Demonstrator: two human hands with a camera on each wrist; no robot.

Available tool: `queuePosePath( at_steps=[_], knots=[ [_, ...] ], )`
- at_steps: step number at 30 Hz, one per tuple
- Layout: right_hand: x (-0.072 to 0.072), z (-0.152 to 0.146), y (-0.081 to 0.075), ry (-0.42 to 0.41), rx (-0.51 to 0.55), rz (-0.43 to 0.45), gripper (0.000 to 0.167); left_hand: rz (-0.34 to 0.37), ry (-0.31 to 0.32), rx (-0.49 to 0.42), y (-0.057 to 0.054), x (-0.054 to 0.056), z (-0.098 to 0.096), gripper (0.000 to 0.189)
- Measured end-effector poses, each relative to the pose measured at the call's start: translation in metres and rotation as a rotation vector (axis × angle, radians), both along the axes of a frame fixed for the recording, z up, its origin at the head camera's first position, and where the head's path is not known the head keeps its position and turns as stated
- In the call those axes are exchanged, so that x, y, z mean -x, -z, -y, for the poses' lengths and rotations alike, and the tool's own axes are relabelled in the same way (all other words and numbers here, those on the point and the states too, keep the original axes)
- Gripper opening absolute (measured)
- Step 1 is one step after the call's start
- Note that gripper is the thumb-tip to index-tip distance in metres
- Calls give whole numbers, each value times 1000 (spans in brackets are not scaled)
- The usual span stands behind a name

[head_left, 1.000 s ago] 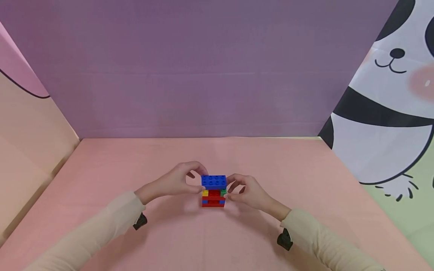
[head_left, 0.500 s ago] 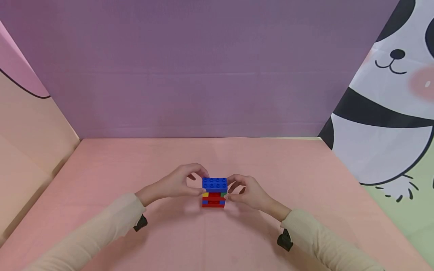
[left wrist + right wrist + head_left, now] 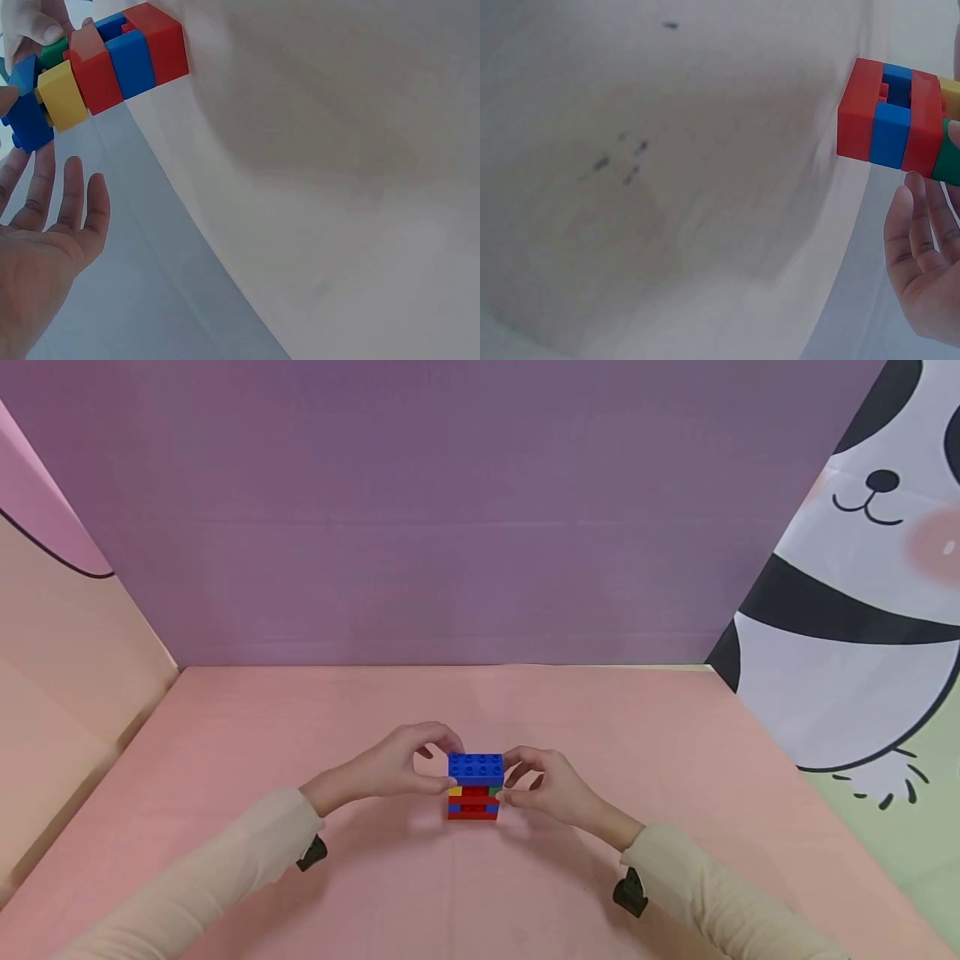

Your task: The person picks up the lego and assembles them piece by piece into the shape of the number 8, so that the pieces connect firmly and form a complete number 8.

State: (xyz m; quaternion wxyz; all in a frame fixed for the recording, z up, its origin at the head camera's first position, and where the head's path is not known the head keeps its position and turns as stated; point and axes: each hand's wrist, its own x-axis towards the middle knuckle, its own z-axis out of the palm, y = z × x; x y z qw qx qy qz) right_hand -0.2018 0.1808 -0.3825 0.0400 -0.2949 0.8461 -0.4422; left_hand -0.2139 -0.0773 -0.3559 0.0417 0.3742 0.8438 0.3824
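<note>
A tower of toy building bricks stands upright on the pink table. Its topmost piece is a long blue brick (image 3: 476, 768), studs up, which my left hand (image 3: 405, 764) pinches between thumb and fingers at its left end. Just below are a yellow brick (image 3: 64, 94) on the left and a green brick (image 3: 946, 154) on the right. In the left wrist view, yellow studs show in a narrow gap under the blue brick. My right hand (image 3: 551, 789) holds the tower at the green brick. Lower down, long red bricks (image 3: 859, 112) alternate with small blue bricks (image 3: 890, 135).
The pink tabletop (image 3: 337, 893) spreads around the tower. Behind it rises a purple backdrop (image 3: 450, 527), with a panda-print panel (image 3: 847, 685) on the right and a beige panel (image 3: 67, 677) on the left. Dark wrist devices (image 3: 631, 892) sit at both cuffs.
My left hand and the long blue brick have come down slightly onto the tower, mostly in the first half second. The right hand stays in place.
</note>
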Motion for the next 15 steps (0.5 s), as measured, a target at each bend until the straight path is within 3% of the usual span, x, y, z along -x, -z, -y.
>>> queuePosePath(
  at_steps=[10,15],
  knots=[
    [-2,2,-3,9,-8,13,34,-40,-8,28,-2,-2,-1,32],
    [-15,8,-21,11,-11,27,32,-53,-4,48,-4,-1,-1,31]
  ],
)
